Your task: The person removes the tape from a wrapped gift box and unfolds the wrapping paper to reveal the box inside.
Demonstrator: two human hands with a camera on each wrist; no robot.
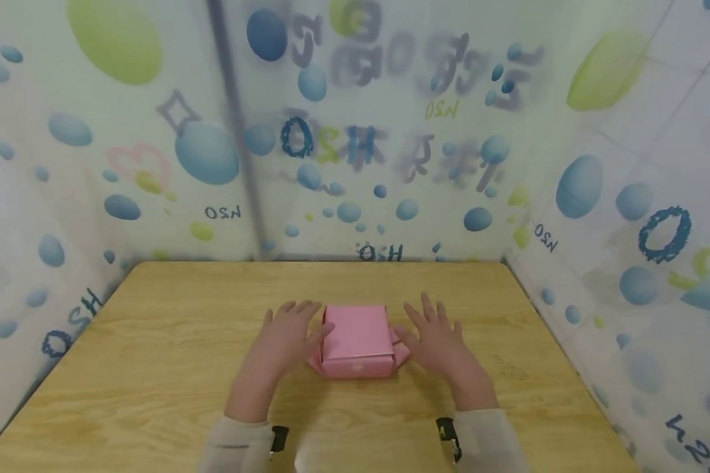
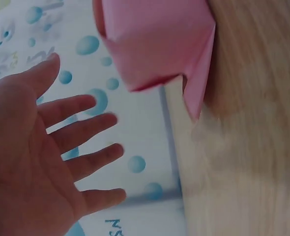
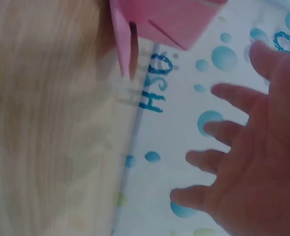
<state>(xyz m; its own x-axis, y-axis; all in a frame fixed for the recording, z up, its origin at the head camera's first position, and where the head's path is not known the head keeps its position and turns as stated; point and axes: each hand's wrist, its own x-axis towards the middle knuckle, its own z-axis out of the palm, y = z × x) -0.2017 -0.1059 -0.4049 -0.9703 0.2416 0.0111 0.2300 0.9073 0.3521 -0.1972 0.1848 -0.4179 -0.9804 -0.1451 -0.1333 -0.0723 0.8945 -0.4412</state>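
A pink folded box [image 1: 357, 332] stands on the wooden table, its top panel lying flat. Side flaps [image 1: 402, 353] stick out at its left and right. My left hand [image 1: 285, 338] hovers beside the box's left side with its fingers spread, the thumb overlapping the box edge in the head view. To the right, my right hand [image 1: 438, 338] is held likewise, fingers apart and nothing in them. In the left wrist view a flap [image 2: 196, 73] of the box hangs out past the fingertips; the right wrist view shows the opposite flap [image 3: 121, 37].
The wooden table [image 1: 154, 348] reaches back to a wall [image 1: 355, 217] printed with blue and green drops and lettering. Another printed wall [image 1: 645, 289] borders the right edge, and a third [image 1: 18, 282] the left. Black straps show at both cuffs.
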